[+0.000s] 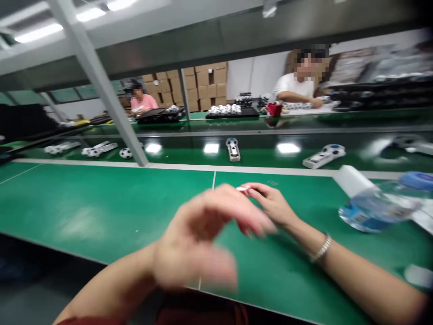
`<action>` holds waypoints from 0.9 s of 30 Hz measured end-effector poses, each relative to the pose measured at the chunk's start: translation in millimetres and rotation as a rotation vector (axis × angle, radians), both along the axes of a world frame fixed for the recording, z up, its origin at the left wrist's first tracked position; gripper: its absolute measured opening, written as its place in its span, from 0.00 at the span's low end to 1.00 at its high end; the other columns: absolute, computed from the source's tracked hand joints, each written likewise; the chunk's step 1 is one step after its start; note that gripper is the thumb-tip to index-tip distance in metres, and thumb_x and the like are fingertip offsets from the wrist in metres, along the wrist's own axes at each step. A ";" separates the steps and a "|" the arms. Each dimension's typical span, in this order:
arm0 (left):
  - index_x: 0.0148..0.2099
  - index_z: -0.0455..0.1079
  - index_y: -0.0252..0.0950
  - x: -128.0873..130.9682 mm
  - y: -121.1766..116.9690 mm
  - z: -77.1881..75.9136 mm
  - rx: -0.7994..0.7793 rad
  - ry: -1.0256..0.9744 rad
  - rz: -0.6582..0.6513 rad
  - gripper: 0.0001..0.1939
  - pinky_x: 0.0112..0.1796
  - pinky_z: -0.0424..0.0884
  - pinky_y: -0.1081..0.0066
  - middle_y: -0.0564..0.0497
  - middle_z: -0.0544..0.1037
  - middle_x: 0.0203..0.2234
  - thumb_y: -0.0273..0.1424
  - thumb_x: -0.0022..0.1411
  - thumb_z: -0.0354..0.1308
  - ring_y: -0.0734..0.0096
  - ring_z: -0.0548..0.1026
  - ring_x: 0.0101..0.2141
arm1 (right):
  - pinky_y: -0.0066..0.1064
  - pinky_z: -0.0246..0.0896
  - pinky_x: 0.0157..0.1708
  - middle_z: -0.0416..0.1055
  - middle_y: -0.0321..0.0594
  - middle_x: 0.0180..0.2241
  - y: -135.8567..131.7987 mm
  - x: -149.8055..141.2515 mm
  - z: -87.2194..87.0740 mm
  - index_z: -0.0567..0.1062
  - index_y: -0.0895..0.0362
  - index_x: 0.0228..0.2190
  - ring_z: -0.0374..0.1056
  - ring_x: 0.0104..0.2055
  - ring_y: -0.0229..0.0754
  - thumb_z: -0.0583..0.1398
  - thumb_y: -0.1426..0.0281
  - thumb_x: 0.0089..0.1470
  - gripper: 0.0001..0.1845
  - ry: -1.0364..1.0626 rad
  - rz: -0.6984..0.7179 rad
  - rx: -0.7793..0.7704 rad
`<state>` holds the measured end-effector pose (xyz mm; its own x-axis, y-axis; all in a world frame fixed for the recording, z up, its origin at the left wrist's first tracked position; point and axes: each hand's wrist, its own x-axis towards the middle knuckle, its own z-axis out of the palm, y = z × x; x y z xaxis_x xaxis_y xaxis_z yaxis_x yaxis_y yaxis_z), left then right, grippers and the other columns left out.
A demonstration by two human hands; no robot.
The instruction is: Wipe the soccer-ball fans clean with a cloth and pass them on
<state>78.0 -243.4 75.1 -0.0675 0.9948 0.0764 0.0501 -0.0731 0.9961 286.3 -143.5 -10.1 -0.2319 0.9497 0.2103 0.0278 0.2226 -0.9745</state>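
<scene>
My left hand (203, 243) is raised above the green table, smeared by motion. Its thumb and fingers are spread apart in a curve with nothing between them. Behind it, my right hand (274, 203), with a beaded bracelet (323, 247) on the wrist, is closed at the fingertips on a small white piece (242, 188). Part of that piece and the tips of the right fingers are hidden by my left hand, so its kind is unclear. On the dark green belt beyond lies a white device with a football-patterned end (233, 149), and a similar device (324, 156) lies further right.
A tilted clear bottle (372, 212) and a white box (355, 181) are at the right. A slanted metal post (101, 85) rises at the left. More football-patterned pieces (98, 149) lie along the belt. Two co-workers sit across, near black trays (233, 116).
</scene>
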 end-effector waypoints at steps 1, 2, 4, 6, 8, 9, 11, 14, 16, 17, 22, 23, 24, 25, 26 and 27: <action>0.36 0.72 0.45 3.7 19.9 -6.5 0.039 -0.020 -0.067 0.22 0.38 0.66 0.62 0.50 0.74 0.30 0.50 0.38 0.63 0.60 0.71 0.37 | 0.36 0.60 0.47 0.76 0.41 0.36 0.9 -6.5 8.8 0.76 0.56 0.32 0.69 0.41 0.43 0.60 0.61 0.48 0.12 0.028 0.016 0.036; 0.37 0.71 0.43 6.5 39.7 -15.8 0.074 -0.041 -0.123 0.20 0.39 0.66 0.65 0.51 0.73 0.33 0.45 0.41 0.64 0.64 0.70 0.38 | 0.37 0.60 0.47 0.76 0.40 0.35 2.3 -12.6 15.7 0.76 0.56 0.32 0.69 0.40 0.42 0.60 0.61 0.48 0.12 0.060 0.022 0.061; 0.41 0.70 0.41 8.6 73.7 -38.4 0.098 -0.099 -0.165 0.16 0.38 0.65 0.72 0.51 0.72 0.37 0.37 0.48 0.63 0.70 0.69 0.39 | 0.37 0.59 0.48 0.75 0.39 0.37 5.2 -22.0 21.9 0.76 0.56 0.32 0.69 0.42 0.42 0.61 0.62 0.48 0.12 0.141 0.007 0.097; 0.43 0.69 0.39 7.0 94.3 -59.6 0.039 -0.168 -0.170 0.16 0.36 0.64 0.74 0.50 0.71 0.40 0.34 0.51 0.61 0.72 0.68 0.41 | 0.37 0.59 0.48 0.75 0.39 0.37 6.9 -27.0 17.2 0.76 0.56 0.34 0.68 0.42 0.41 0.61 0.61 0.48 0.14 0.196 0.043 0.064; 0.45 0.68 0.37 4.0 100.1 -74.6 -0.062 -0.236 -0.208 0.17 0.36 0.65 0.74 0.49 0.70 0.43 0.32 0.51 0.61 0.71 0.68 0.42 | 0.36 0.59 0.45 0.75 0.39 0.37 7.5 -28.6 5.0 0.76 0.55 0.36 0.68 0.40 0.40 0.61 0.60 0.48 0.15 0.224 0.091 -0.019; 0.46 0.67 0.37 2.9 98.8 -79.3 -0.112 -0.264 -0.241 0.18 0.37 0.65 0.74 0.48 0.70 0.44 0.31 0.51 0.61 0.70 0.68 0.43 | 0.35 0.59 0.44 0.75 0.39 0.37 7.9 -28.6 -2.0 0.76 0.55 0.36 0.68 0.39 0.39 0.60 0.59 0.48 0.16 0.238 0.103 -0.068; 0.46 0.67 0.36 1.9 93.0 -84.2 -0.208 -0.283 -0.316 0.19 0.37 0.66 0.72 0.47 0.70 0.44 0.30 0.51 0.61 0.69 0.69 0.42 | 0.34 0.59 0.41 0.75 0.40 0.36 9.3 -28.4 -14.1 0.77 0.56 0.36 0.67 0.36 0.37 0.57 0.54 0.51 0.20 0.290 0.103 -0.163; 0.47 0.66 0.36 1.3 87.9 -86.1 -0.296 -0.259 -0.365 0.21 0.37 0.66 0.71 0.46 0.71 0.44 0.29 0.49 0.62 0.68 0.70 0.42 | 0.33 0.60 0.37 0.73 0.40 0.30 13.1 -29.4 -21.7 0.76 0.58 0.36 0.67 0.31 0.36 0.55 0.52 0.51 0.23 0.375 0.090 -0.245; 0.46 0.67 0.36 0.0 89.0 -87.5 -0.297 -0.227 -0.294 0.20 0.36 0.66 0.73 0.47 0.72 0.44 0.28 0.48 0.62 0.70 0.70 0.41 | 0.32 0.61 0.34 0.72 0.37 0.26 14.4 -30.6 -20.0 0.75 0.59 0.34 0.67 0.28 0.35 0.60 0.57 0.48 0.18 0.380 0.073 -0.212; 0.45 0.68 0.36 -0.7 90.1 -88.6 -0.293 -0.210 -0.243 0.19 0.35 0.65 0.75 0.48 0.72 0.42 0.28 0.47 0.63 0.72 0.70 0.39 | 0.33 0.62 0.33 0.72 0.36 0.25 14.2 -31.1 -17.8 0.74 0.59 0.33 0.67 0.27 0.35 0.62 0.60 0.46 0.15 0.366 0.065 -0.172; 0.39 0.69 0.35 0.1 88.3 -92.4 -0.241 -0.094 -0.187 0.16 0.33 0.64 0.74 0.49 0.73 0.36 0.30 0.45 0.64 0.72 0.69 0.36 | 0.34 0.66 0.33 0.72 0.37 0.26 6.1 -30.1 -3.7 0.72 0.59 0.32 0.68 0.27 0.35 0.61 0.65 0.49 0.10 0.182 0.004 0.057; 0.40 0.69 0.35 1.2 86.3 -92.3 -0.199 -0.040 -0.202 0.18 0.35 0.64 0.73 0.48 0.73 0.38 0.29 0.44 0.65 0.70 0.69 0.38 | 0.33 0.66 0.33 0.72 0.36 0.26 4.1 -30.0 -1.7 0.72 0.59 0.32 0.68 0.27 0.34 0.61 0.65 0.49 0.10 0.153 -0.010 0.072; 0.42 0.69 0.35 2.4 84.1 -92.0 -0.152 0.020 -0.210 0.19 0.36 0.64 0.73 0.47 0.73 0.40 0.29 0.44 0.65 0.69 0.69 0.39 | 0.32 0.66 0.33 0.71 0.36 0.26 2.4 -30.3 -0.2 0.72 0.59 0.32 0.68 0.26 0.34 0.61 0.66 0.49 0.10 0.140 -0.014 0.067; 0.44 0.69 0.36 3.6 82.0 -91.5 -0.106 0.074 -0.214 0.21 0.36 0.63 0.72 0.47 0.73 0.42 0.28 0.44 0.65 0.68 0.69 0.41 | 0.32 0.66 0.32 0.71 0.35 0.26 0.8 -30.9 0.7 0.72 0.59 0.32 0.68 0.26 0.34 0.60 0.66 0.49 0.09 0.143 -0.005 0.045; 0.45 0.68 0.36 4.6 80.2 -91.1 -0.070 0.115 -0.219 0.22 0.37 0.63 0.72 0.46 0.72 0.44 0.28 0.44 0.65 0.67 0.68 0.42 | 0.31 0.66 0.31 0.71 0.35 0.25 -0.6 -31.7 1.1 0.71 0.59 0.32 0.68 0.26 0.33 0.60 0.66 0.49 0.09 0.153 0.021 0.010; 0.46 0.68 0.37 5.5 78.6 -90.6 -0.051 0.136 -0.229 0.23 0.37 0.63 0.72 0.46 0.72 0.44 0.28 0.44 0.66 0.66 0.69 0.43 | 0.31 0.66 0.32 0.71 0.35 0.25 -1.8 -32.6 1.2 0.72 0.59 0.33 0.68 0.26 0.33 0.60 0.66 0.50 0.10 0.161 0.057 -0.030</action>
